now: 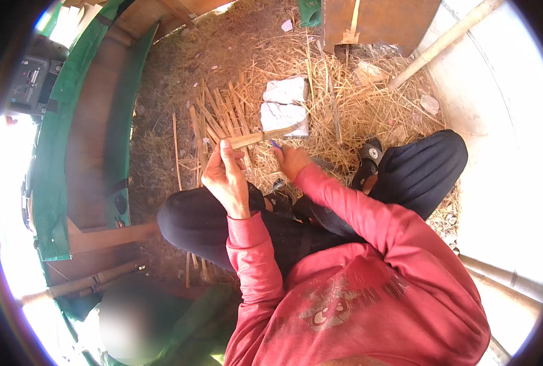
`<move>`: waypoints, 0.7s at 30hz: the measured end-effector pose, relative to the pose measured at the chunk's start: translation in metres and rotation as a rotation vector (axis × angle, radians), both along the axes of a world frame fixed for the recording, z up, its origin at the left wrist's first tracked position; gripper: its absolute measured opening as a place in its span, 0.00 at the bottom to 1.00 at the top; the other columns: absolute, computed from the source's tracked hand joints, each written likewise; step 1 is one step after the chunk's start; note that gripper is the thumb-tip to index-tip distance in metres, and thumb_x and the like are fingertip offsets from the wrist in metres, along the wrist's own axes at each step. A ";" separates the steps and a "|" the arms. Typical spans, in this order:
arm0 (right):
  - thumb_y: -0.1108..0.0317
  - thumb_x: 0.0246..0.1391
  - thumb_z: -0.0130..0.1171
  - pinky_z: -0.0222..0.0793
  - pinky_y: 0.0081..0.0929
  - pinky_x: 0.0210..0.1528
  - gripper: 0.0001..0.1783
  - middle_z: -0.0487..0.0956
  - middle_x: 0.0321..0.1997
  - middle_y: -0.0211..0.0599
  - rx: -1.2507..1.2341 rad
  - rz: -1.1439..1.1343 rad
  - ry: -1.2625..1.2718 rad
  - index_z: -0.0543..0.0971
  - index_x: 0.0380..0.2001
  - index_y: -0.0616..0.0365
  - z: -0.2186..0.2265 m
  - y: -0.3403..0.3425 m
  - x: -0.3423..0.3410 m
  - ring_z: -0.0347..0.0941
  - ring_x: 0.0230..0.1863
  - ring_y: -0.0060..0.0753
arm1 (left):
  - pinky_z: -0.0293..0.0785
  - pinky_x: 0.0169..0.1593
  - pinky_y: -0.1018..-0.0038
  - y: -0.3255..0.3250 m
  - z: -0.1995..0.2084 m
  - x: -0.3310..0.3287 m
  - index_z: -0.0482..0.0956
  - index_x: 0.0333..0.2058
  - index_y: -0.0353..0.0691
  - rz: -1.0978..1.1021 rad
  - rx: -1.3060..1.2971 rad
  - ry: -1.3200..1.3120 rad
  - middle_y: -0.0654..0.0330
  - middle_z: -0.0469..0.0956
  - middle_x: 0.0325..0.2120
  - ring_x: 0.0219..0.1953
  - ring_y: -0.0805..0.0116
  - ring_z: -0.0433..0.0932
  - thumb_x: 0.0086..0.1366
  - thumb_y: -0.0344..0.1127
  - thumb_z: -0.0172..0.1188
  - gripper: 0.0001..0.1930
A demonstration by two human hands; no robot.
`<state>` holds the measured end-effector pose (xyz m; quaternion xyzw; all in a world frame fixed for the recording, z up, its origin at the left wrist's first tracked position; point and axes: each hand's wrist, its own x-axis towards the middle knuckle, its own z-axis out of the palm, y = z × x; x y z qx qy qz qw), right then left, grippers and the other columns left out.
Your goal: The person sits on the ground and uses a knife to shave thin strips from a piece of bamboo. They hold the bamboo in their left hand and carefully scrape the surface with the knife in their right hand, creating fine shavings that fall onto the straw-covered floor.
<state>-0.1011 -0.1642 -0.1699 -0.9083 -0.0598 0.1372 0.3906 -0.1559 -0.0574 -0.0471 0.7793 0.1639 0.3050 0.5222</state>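
Observation:
My left hand (226,177) is raised in front of me, thumb and fingers pinching one end of a flat, pale bamboo strip (254,138). The strip points right, and its darker far end passes over the front white block. Just below the strip is my right hand (293,161), closed around a tool with a blue part (276,144) showing at the thumb. The rest of that tool is hidden or too small to make out. Two whitish blocks (285,90) lie one behind the other on the ground beyond my hands.
Several split bamboo strips (222,110) lie left of the blocks. Straw and shavings (338,122) cover the ground. A bamboo pole (445,43) slants at the far right beside a pale wall (497,104). Green sheeting (55,177) hangs left; a blurred person (140,317) is at lower left.

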 end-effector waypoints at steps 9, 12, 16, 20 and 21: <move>0.48 0.65 0.46 0.71 0.57 0.36 0.25 0.78 0.26 0.60 0.041 0.000 -0.136 0.78 0.35 0.61 -0.038 -0.001 0.019 0.76 0.30 0.67 | 0.62 0.22 0.82 0.001 0.000 0.004 0.83 0.33 0.30 0.014 -0.053 -0.043 0.64 0.76 0.15 0.17 0.82 0.67 0.71 0.41 0.56 0.17; 0.47 0.65 0.46 0.72 0.57 0.36 0.25 0.79 0.26 0.60 0.057 0.012 -0.143 0.77 0.35 0.61 -0.040 0.010 0.022 0.76 0.30 0.67 | 0.61 0.22 0.82 0.010 0.004 0.013 0.82 0.32 0.29 0.045 0.005 -0.023 0.64 0.75 0.15 0.17 0.82 0.67 0.71 0.41 0.55 0.18; 0.48 0.65 0.45 0.72 0.56 0.35 0.26 0.79 0.26 0.60 0.098 0.067 -0.263 0.79 0.34 0.61 -0.020 0.003 0.017 0.75 0.29 0.67 | 0.60 0.22 0.82 0.006 -0.001 0.006 0.82 0.32 0.29 0.055 -0.060 -0.048 0.64 0.75 0.15 0.17 0.82 0.66 0.71 0.42 0.55 0.19; 0.48 0.65 0.45 0.71 0.56 0.35 0.26 0.79 0.26 0.60 -0.022 0.046 -0.188 0.79 0.34 0.61 -0.050 -0.001 0.034 0.75 0.29 0.67 | 0.60 0.22 0.82 0.000 0.000 0.008 0.82 0.30 0.30 0.026 -0.056 -0.079 0.65 0.75 0.15 0.17 0.82 0.65 0.71 0.42 0.55 0.19; 0.47 0.65 0.45 0.71 0.56 0.37 0.26 0.79 0.26 0.60 0.053 0.072 -0.172 0.79 0.34 0.61 -0.046 -0.001 0.035 0.75 0.30 0.67 | 0.60 0.22 0.82 0.003 0.000 0.009 0.82 0.30 0.30 0.043 -0.059 -0.091 0.65 0.75 0.15 0.17 0.82 0.65 0.71 0.42 0.55 0.19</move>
